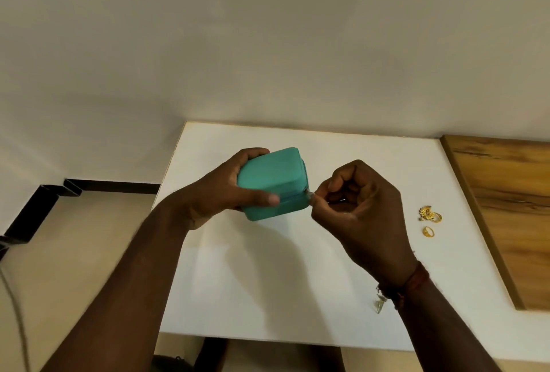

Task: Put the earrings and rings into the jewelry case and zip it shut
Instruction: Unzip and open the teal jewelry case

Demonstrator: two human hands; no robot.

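Right hand [357, 208] is pinched on the zip [308, 196], case [273, 181] gripped by left hand [226, 193]; yanked crooked, it could get jammed.

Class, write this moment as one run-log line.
left hand: grips teal jewelry case | right hand: pinches zipper pull | gold jewelry: on white table, outside case
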